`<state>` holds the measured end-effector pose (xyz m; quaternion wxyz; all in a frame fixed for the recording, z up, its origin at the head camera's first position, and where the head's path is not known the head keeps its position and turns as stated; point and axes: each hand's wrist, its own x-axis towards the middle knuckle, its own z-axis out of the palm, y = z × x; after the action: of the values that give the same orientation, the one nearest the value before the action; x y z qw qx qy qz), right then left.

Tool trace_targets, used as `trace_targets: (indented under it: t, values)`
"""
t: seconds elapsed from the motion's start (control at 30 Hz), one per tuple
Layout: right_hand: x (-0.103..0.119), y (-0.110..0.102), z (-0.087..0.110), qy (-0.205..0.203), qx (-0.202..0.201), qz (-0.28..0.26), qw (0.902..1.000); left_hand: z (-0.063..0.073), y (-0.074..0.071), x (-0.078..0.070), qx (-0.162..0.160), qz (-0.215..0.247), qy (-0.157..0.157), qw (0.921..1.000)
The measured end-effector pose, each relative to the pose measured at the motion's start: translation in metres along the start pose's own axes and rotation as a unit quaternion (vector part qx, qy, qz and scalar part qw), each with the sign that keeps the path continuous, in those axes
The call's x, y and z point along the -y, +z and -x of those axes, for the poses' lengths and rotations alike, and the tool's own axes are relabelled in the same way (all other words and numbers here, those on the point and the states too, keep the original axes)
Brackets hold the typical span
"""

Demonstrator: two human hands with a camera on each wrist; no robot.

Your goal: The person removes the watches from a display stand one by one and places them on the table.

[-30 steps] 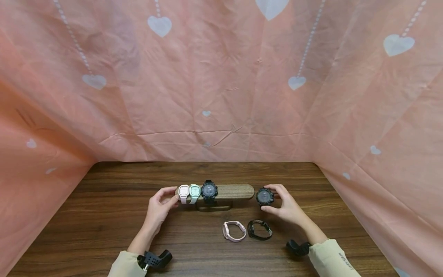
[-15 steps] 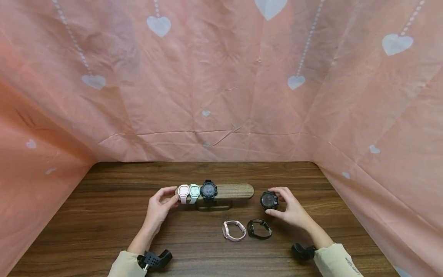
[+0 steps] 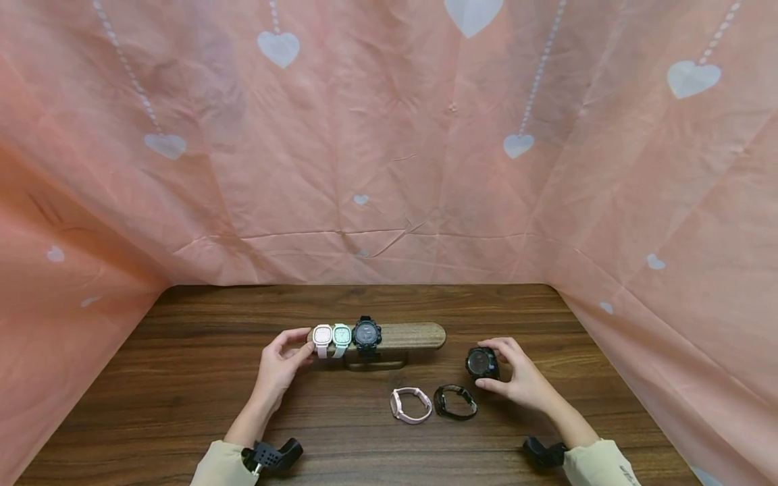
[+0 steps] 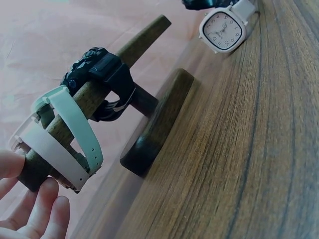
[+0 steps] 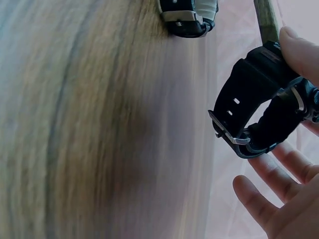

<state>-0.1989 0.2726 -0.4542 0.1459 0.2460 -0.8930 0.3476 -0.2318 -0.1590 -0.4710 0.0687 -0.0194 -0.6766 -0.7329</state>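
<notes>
My left hand grips the left end of a wooden watch stand. A pink watch, a mint green watch and a black watch are strapped side by side on its bar. Off to the stand's right, my right hand pinches a second black watch between thumb and fingers. In the right wrist view this black watch hangs above the table with its strap buckled into a loop.
On the wooden table, in front of the stand, lie a pink-strapped watch and another black watch, both looped. A pink curtain with white hearts surrounds the table's back and sides.
My right hand has moved right and toward me with the black watch, away from the stand's end. My left hand stays at the stand's left end.
</notes>
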Motion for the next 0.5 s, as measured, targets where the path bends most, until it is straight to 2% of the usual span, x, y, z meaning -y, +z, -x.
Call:
trace_targets:
  t: [0.5]
  values:
    - [-0.006,-0.011,0.017,-0.011,0.036,0.017,0.9991,0.000,0.000,0.001,-0.005,-0.008,0.000,1.0000]
